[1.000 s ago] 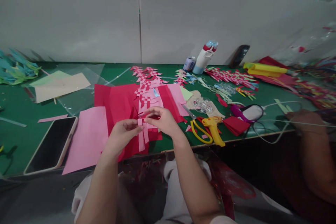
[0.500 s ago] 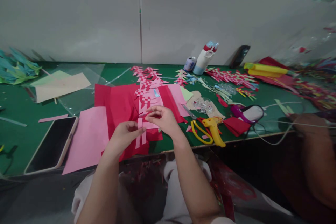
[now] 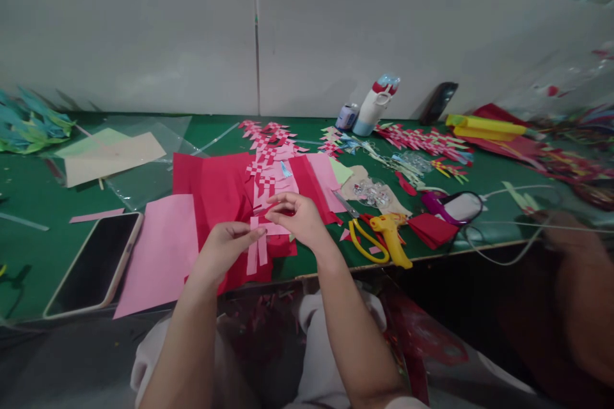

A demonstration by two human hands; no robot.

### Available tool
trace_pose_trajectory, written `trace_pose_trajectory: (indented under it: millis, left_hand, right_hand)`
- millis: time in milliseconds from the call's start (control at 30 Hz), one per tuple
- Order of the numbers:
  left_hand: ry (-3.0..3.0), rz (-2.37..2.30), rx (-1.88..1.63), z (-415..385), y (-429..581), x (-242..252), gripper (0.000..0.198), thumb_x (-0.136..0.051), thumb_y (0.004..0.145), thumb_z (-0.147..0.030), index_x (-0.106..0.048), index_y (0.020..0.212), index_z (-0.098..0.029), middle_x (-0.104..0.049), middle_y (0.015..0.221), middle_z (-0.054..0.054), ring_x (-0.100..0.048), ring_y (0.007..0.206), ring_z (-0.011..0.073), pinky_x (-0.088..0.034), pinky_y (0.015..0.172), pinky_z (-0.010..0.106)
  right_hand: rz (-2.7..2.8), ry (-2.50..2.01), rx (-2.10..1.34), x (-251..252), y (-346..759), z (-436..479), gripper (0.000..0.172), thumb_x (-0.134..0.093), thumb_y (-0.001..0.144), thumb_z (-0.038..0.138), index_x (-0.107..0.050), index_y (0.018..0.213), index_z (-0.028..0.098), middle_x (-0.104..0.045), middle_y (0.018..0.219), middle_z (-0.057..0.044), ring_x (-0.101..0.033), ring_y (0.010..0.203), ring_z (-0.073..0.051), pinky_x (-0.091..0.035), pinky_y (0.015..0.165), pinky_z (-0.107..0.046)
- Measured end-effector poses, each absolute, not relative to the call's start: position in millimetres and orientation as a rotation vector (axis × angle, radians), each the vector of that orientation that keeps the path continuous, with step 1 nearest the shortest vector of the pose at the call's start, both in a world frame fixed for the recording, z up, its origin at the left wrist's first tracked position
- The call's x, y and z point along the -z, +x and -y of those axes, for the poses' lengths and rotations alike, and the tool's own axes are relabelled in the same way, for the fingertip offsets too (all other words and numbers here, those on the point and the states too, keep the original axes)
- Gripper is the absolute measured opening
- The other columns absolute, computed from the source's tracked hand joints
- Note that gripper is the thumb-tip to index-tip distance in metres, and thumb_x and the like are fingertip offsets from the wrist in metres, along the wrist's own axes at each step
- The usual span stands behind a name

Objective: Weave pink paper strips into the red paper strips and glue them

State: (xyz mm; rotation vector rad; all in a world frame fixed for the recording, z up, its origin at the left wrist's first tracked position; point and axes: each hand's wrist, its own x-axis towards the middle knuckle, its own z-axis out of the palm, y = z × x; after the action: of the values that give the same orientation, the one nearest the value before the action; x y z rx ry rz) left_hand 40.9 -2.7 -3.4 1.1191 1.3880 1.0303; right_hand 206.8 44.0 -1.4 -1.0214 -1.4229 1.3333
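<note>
My left hand [image 3: 229, 244] pinches pink paper strips [image 3: 252, 258] that hang down toward the table's front edge. My right hand [image 3: 298, 216] has its thumb and fingertips together at the upper end of the same strips, where a crosswise strip [image 3: 277, 229] runs out to the right. Red paper sheets [image 3: 218, 188] lie beneath both hands. Just beyond my fingers are woven pink-and-red checkered paper pieces [image 3: 266, 184]. My fingers partly hide where the strips cross.
Right of my hands lie yellow-handled scissors [image 3: 361, 249] and a yellow glue gun [image 3: 391, 239]. A phone [image 3: 96, 268] and a pink sheet [image 3: 160, 249] lie left. A bottle [image 3: 377, 107] and can [image 3: 346, 117] stand at the back. Another person's arm [image 3: 582, 287] reaches in at right.
My left thumb and the hanging strips have shifted slightly left. My right hand stays in place. The other person's arm at the right has moved a little.
</note>
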Motion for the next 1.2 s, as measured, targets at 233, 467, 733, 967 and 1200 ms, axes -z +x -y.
trace_pose_trajectory:
  millis: [233,467,733,967,1200]
  left_hand:
    - [1.124,-1.326,-0.898,1.5,38.0,5.2,0.028,-0.077,0.062,-0.042,-0.067,0.06,-0.015,-0.047,0.05,-0.004,-0.035,0.053,0.008,-0.03,0.054,0.023]
    - [1.08,-1.282,-0.881,1.9,39.3,2.3,0.03,-0.078,0.06,-0.042,-0.064,0.06,-0.015,-0.045,0.053,-0.005,-0.034,0.054,0.0077,-0.033,0.054,0.022]
    - [1.005,-1.218,-0.936,1.6,41.9,0.8,0.038,-0.077,0.059,-0.048,-0.061,0.058,-0.014,-0.04,0.051,-0.005,-0.033,0.051,0.0068,-0.031,0.05,0.021]
    - [1.012,-1.226,-0.915,2.4,42.5,1.0,0.034,-0.077,0.06,-0.047,-0.065,0.063,-0.015,-0.042,0.052,-0.005,-0.036,0.051,0.0081,-0.035,0.053,0.023]
    - [1.049,-1.257,-0.972,0.7,41.3,4.9,0.03,-0.077,0.062,-0.043,-0.066,0.061,-0.014,-0.043,0.051,-0.005,-0.034,0.051,0.0069,-0.031,0.052,0.022]
  right_hand:
    - [1.444,-0.989,-1.336,-1.4,207.3,-42.0,0.025,-0.072,0.067,0.022,-0.066,0.091,0.016,-0.069,0.078,-0.003,-0.067,0.078,-0.016,-0.054,0.077,-0.03]
    - [1.452,-1.032,-1.35,-4.4,208.4,-40.7,0.028,-0.073,0.066,0.021,-0.066,0.092,0.016,-0.069,0.075,-0.002,-0.068,0.077,-0.017,-0.054,0.078,-0.032]
    - [1.394,-1.047,-1.347,-4.7,206.5,-42.3,0.026,-0.073,0.065,0.022,-0.065,0.088,0.016,-0.069,0.077,-0.002,-0.068,0.077,-0.016,-0.054,0.077,-0.031]
    - [1.384,-1.063,-1.362,-4.0,207.2,-41.4,0.028,-0.074,0.064,0.022,-0.066,0.09,0.016,-0.069,0.073,-0.002,-0.068,0.075,-0.016,-0.054,0.076,-0.031]
    - [1.365,-1.085,-1.282,-2.9,205.5,-41.4,0.025,-0.074,0.064,0.024,-0.065,0.086,0.017,-0.07,0.079,-0.003,-0.068,0.078,-0.017,-0.054,0.075,-0.031]
